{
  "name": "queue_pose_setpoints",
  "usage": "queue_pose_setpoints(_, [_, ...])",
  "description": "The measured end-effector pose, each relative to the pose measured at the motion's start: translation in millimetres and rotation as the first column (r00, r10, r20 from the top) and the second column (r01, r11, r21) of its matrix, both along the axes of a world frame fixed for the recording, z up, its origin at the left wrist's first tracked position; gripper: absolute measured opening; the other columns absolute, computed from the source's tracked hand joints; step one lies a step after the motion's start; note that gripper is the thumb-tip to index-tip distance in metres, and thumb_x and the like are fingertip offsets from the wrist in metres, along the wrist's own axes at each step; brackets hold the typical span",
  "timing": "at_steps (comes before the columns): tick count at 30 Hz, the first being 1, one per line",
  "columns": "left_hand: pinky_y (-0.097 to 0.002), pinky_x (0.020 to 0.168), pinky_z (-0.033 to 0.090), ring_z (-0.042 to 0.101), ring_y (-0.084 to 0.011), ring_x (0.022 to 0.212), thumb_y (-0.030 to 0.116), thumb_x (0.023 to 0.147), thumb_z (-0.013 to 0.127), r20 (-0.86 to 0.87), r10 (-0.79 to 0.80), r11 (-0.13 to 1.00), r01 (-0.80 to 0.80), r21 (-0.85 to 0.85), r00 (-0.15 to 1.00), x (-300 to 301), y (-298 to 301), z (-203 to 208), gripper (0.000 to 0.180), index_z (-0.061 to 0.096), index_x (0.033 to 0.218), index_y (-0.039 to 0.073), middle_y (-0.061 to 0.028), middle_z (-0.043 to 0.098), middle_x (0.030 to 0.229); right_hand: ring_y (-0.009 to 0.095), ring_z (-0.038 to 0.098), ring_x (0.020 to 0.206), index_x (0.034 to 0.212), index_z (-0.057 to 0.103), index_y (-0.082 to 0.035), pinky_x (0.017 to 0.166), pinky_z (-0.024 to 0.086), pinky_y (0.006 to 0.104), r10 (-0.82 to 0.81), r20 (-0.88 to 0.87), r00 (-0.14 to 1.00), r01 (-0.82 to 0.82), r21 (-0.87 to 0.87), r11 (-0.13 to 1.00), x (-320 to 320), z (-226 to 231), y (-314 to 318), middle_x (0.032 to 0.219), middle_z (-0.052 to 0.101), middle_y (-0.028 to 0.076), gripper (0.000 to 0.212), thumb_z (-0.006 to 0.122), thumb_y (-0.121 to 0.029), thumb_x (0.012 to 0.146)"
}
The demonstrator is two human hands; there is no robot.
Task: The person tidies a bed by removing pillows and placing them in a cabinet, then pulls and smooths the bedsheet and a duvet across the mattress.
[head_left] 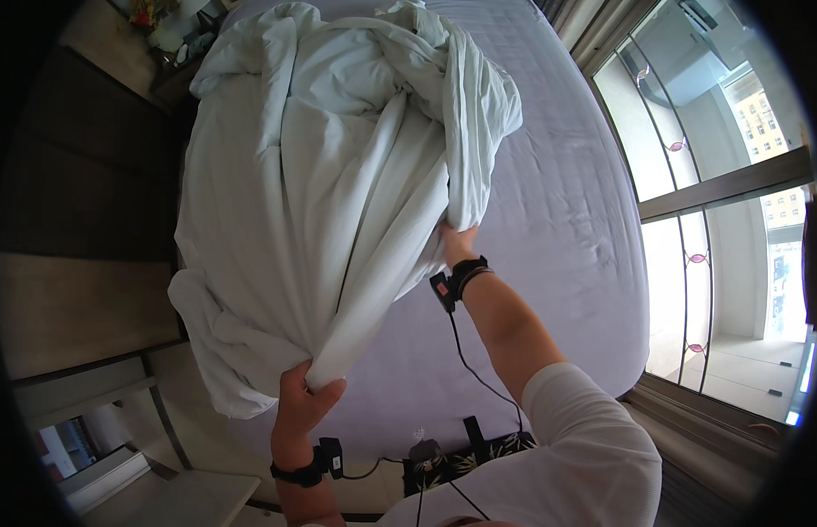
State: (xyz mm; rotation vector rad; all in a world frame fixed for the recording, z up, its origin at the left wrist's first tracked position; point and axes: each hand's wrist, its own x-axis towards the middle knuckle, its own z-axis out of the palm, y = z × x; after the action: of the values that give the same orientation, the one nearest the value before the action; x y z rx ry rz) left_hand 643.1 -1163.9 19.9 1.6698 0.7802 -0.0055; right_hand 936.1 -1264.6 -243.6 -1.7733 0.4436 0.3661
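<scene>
Nearest, the left hand [305,406] has its grip clamped on a bunched corner of the white duvet [321,176]; farther out, the right hand [455,243] grips a fold along its right side. The duvet lies crumpled over the left half of the bed [567,220], so this looks like the gathering and straightening stage. The bare sheet to the right offers open room, bounded by the window [733,202]; the bed's left edge drops to dark floor [83,176].
</scene>
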Motion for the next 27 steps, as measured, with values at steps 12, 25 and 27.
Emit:
queue_pose_setpoints(12, [-0.0219,0.055,0.042,0.051,-0.0089,0.06,0.004,0.068,0.061,0.349,0.45,0.813,-0.539,0.221,0.822,-9.4,46.9,-17.2,0.015,0.052,0.078,-0.002,-0.0029,0.056,0.069,0.026,0.049,0.099,0.117,0.038,0.002,0.078,0.044,0.0357,0.016,0.029,0.999,-0.032,0.68,0.732,-20.0,294.8,-318.8,0.11,0.047,0.017,0.055,0.033,-0.04,0.082])
queue_pose_setpoints(25, [-0.0372,0.074,0.044,0.046,-0.0333,0.1,0.01,0.067,0.059,-0.309,0.209,0.733,0.061,0.677,0.928,-97.8,-91.0,-121.2,0.061,0.029,0.121,0.009,-0.0173,0.024,0.129,0.02,0.052,0.078,0.1,0.047,-0.006,0.068,0.045,0.0337,0.298,-0.794,0.53,-0.561,-0.064,0.826,-206.5,119.7,-458.7,0.086,0.052,0.007,0.035,0.053,-0.026,0.071])
queue_pose_setpoints(27, [-0.0384,0.076,0.043,0.041,-0.0375,0.105,0.008,0.069,0.056,-0.325,0.314,0.728,-0.007,0.685,0.892,-115.9,-109.9,-119.6,0.063,0.026,0.124,0.009,-0.0225,0.02,0.129,0.022,0.052,0.079,0.1,0.048,-0.006,0.07,0.045,0.0348,0.138,-0.758,0.638,-0.271,-0.053,0.961,-198.0,79.5,-464.9,0.088,0.051,0.008,0.035,0.054,-0.024,0.071])
